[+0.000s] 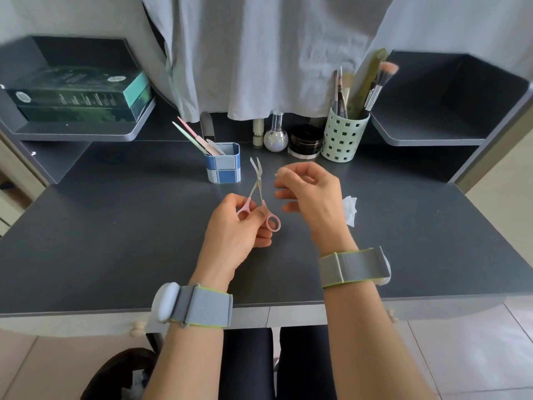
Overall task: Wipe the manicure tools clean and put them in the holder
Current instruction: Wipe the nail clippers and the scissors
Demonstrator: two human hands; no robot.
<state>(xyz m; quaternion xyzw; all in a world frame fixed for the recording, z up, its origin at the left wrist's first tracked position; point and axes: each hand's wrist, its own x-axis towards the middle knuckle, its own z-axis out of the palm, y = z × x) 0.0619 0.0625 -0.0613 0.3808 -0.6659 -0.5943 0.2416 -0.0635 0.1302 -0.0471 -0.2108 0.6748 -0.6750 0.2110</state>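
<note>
Head view: left hand [233, 226] gripping pink scissors [259, 194], blades upward.

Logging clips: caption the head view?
Left hand holds open pink-handled scissors beside blue checked holder; right hand hovers.

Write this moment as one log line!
left hand: holds pink scissors, blades open | right hand: empty | wipe: on desk
</note>
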